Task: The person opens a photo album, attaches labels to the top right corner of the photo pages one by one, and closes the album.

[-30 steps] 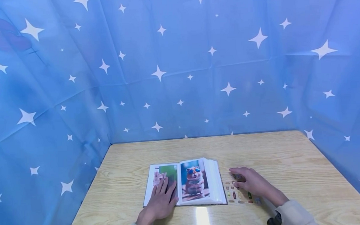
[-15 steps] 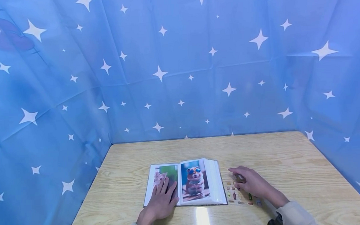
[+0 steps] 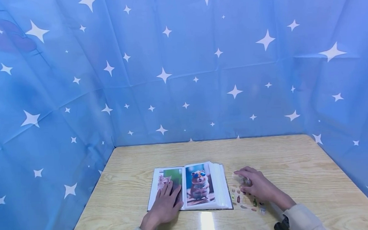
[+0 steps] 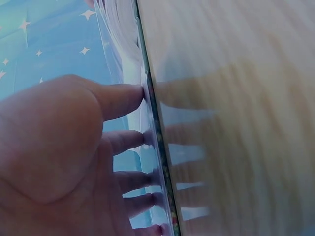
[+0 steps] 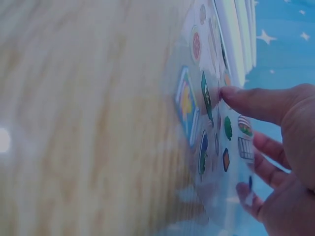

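A clear sticker sheet (image 3: 239,198) is pinched by the right hand (image 3: 261,188), with the thumb (image 5: 246,101) pressed to its near part and the other fingers bent over its far part. Between thumb and fingers the sheet is bowed upward, and a striped sticker (image 5: 244,125) is seen there. Below and to the left of the right hand's palm, small printed food stickers are carried by the sheet, among them a green bottle (image 5: 206,96). Just left of the right hand, a photo album (image 3: 220,188) is spread at 2 facing pages. Its left page is held by the left hand (image 3: 165,205), whose straight fingers are set apart, palm down. A picture of a pinkish animal (image 3: 163,181) is partly covered by these fingers. To the right of the left hand, a picture of a hamster in sunglasses (image 3: 200,187) is shown on the other page. Both hands are held over a wood-grained tabletop (image 3: 136,157), beyond which a blue curtain (image 3: 202,117) is hung, patterned with white stars.
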`<state>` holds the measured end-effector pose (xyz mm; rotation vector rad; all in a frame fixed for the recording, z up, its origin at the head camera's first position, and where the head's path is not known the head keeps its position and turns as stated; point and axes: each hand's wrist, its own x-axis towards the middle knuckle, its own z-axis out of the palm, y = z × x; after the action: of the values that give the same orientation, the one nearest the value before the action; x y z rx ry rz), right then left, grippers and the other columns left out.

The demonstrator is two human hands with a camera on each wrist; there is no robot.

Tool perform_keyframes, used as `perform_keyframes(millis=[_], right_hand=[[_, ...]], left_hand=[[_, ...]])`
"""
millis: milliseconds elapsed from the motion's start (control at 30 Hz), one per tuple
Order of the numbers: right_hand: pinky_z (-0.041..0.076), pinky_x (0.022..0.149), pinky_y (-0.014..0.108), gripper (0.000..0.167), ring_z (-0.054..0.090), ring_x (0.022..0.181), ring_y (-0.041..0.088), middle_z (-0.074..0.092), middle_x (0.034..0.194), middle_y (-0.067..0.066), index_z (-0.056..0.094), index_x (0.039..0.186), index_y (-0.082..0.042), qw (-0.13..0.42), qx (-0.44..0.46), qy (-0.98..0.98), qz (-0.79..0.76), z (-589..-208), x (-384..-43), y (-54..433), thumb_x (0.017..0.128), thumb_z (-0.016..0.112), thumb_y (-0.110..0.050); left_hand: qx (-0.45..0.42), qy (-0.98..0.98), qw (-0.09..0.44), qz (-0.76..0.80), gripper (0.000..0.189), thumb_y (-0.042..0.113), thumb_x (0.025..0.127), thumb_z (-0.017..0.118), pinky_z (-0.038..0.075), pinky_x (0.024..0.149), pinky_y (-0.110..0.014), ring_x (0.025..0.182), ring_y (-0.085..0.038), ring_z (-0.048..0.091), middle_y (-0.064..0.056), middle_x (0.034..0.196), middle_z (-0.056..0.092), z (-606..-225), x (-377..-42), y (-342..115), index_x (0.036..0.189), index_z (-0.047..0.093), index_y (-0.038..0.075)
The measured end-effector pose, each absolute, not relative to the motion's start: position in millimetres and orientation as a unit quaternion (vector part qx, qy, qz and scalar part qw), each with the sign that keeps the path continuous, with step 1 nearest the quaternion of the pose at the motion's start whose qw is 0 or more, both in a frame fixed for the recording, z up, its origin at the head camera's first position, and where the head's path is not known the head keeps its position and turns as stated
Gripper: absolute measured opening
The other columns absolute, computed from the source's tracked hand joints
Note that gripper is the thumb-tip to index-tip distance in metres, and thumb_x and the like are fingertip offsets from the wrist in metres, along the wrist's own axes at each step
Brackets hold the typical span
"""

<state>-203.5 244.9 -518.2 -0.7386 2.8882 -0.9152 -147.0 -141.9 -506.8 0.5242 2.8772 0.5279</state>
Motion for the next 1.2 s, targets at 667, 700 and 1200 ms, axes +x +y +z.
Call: perform_keyframes(millis=[667,700,1200], right_hand=[[0.054,0.064,0.024,0.043,0.065,0.084,0.007,0.067,0.121,0.014,0.063,0.129,-0.006,0.033,-0.200,0.900,-0.386,-500.8,-205.5,254.4,0.088,0.068,0.003],[0.054,0.062,0.025,0.042,0.064,0.084,0.007,0.067,0.121,0.014,0.063,0.130,-0.006,0.035,-0.197,0.899,-0.388,-498.7,-205.6,254.9,0.089,0.067,0.003],[0.054,0.059,0.027,0.039,0.067,0.084,0.005,0.067,0.127,0.013,0.066,0.129,-0.014,0.033,-0.239,0.874,-0.422,-467.5,-200.3,256.0,0.091,0.068,-0.005]], left_hand=[[0.176,0.945,0.018,0.274,0.050,0.028,0.093,0.066,0.024,0.113,-0.066,0.143,-0.047,0.027,-0.029,0.154,0.032,-494.1,-148.6,-120.7,0.137,0.057,0.006],[0.178,0.942,0.014,0.282,0.050,0.028,0.093,0.066,0.024,0.111,-0.068,0.143,-0.045,0.028,-0.028,0.154,0.033,-492.9,-148.7,-118.1,0.137,0.057,0.007],[0.282,0.853,-0.051,0.436,0.036,0.013,0.094,0.066,0.048,0.103,-0.041,0.121,-0.026,0.058,-0.007,0.130,0.061,-486.0,-157.7,-66.0,0.128,0.060,0.008]])
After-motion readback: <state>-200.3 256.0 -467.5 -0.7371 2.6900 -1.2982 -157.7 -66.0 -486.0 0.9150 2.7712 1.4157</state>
